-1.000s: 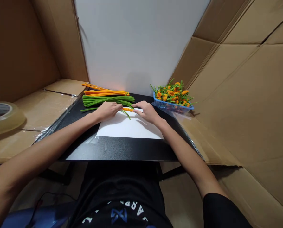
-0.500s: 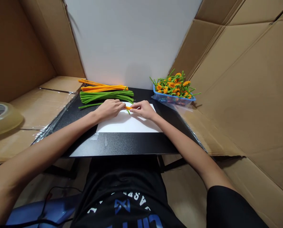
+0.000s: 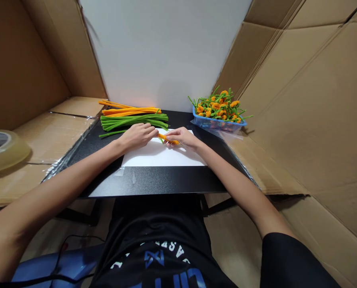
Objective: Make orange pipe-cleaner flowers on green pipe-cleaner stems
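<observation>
Over a white sheet [image 3: 163, 158], my left hand [image 3: 140, 135] pinches one end of an orange pipe cleaner piece [image 3: 160, 136]. My right hand [image 3: 182, 138] has its fingers closed round the same piece, and an orange stretch of it shows beneath those fingers. A short green stem hangs between the two hands. Behind my left hand lie a bundle of green pipe cleaners [image 3: 133, 121] and a bundle of orange ones [image 3: 130, 111].
A blue basket [image 3: 220, 125] of orange and green pipe cleaner flowers stands at the back right of the black table [image 3: 154, 182]. A roll of clear tape [image 3: 16, 152] lies on cardboard at the left. Cardboard walls rise on both sides.
More of the orange piece now shows beneath my right fingers, pointing right. My right fingers have shifted slightly around it, while my left hand has barely moved.
</observation>
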